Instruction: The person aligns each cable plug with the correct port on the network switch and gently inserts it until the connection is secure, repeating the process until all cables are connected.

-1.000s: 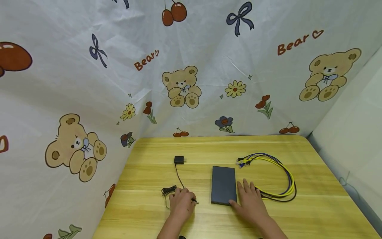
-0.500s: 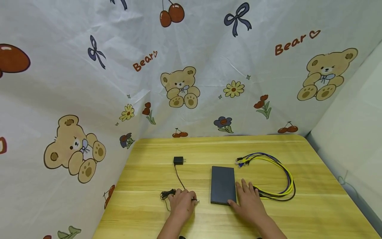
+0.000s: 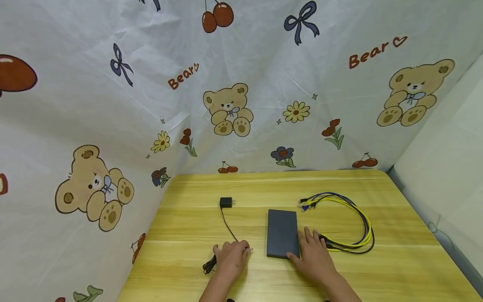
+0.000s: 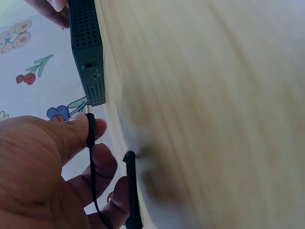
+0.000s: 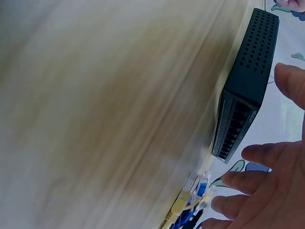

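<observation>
My left hand [image 3: 231,261] rests low over the table, left of a dark grey network switch [image 3: 282,233]. Its thumb and index finger pinch the barrel plug [image 4: 90,130] of a thin black cable, metal tip pointing toward the switch but apart from it. The tied cable bundle [image 3: 209,266] lies by this hand's outer side. A small power jack [image 4: 89,65] shows on the switch's facing side. My right hand [image 3: 316,260] lies spread at the switch's right edge, thumb by its near corner. A row of ports [image 5: 234,126] shows in the right wrist view.
The black power adapter [image 3: 226,202] lies farther back on the left, its cord running to my left hand. Yellow, blue and black network cables [image 3: 367,226] curve across the wooden table [image 3: 400,272] on the right. A bear-print cloth [image 3: 264,63] hangs behind.
The cable bundle has shifted toward the near side, down along my left hand. My left fingers have adjusted around the plug. My right hand and the switch stay nearly in place.
</observation>
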Action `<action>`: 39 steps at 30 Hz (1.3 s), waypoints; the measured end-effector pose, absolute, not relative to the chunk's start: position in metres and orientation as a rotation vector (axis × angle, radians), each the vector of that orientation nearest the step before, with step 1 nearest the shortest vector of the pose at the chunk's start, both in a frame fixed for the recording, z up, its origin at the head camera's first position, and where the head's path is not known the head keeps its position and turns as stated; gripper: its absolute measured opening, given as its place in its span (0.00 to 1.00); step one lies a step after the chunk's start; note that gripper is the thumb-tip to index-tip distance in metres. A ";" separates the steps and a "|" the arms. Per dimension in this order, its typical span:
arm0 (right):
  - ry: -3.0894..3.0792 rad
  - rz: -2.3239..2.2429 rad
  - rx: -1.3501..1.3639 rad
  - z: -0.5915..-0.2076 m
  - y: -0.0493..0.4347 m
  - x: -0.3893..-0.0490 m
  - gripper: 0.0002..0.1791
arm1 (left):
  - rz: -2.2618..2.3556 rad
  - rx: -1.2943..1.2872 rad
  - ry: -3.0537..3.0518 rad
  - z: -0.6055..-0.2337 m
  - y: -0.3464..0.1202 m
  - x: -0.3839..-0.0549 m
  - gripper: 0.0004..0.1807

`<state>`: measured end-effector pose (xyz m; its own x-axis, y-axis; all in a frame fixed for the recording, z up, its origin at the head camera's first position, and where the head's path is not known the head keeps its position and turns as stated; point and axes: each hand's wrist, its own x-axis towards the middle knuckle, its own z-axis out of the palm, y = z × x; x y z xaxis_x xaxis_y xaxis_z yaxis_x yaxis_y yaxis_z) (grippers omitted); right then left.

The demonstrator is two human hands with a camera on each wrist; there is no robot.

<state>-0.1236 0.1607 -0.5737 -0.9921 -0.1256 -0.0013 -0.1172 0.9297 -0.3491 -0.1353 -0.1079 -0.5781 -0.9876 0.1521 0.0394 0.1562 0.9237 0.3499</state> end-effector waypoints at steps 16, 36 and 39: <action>3.002 -0.596 -0.244 -0.573 0.141 -0.128 0.53 | -0.567 -0.302 -2.954 -0.575 -0.106 -0.134 0.05; 3.001 -0.644 -0.220 -0.576 0.115 -0.131 0.57 | -0.660 -0.288 -2.964 -0.575 -0.106 -0.136 0.08; 3.031 -0.600 -0.202 -0.576 0.111 -0.131 0.57 | -0.649 -0.265 -2.961 -0.575 -0.105 -0.136 0.06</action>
